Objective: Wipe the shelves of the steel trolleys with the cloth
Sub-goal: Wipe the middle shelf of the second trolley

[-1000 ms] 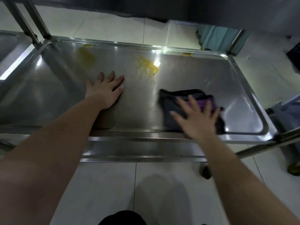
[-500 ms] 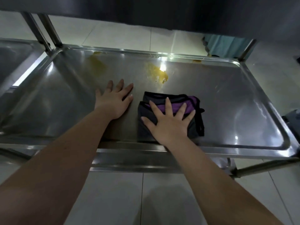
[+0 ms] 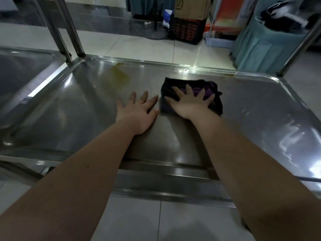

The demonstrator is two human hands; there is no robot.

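1. Pale floor tiles lie beyond one steel trolley shelf (image 3: 251, 119); a second shelf (image 3: 20, 70) adjoins it on the left.
2. One dark cloth (image 3: 182, 82) with a purple patch lies on the shelf, right of centre, nearer the far rim.
3. Two hands: the right hand (image 3: 189, 105) lies flat on the cloth, fingers straight and spread, pressing it. The left hand (image 3: 137, 112) lies flat on bare steel just beside the cloth, gripping nothing.
4. Two yellowish marks: a large smear (image 3: 119, 75) far left and a small spot (image 3: 229, 75) on the far rim.
5. One cardboard box (image 3: 191, 7) reads "SF" and sits on a dark crate (image 3: 186, 29).
6. Both forearms cross the near rim.
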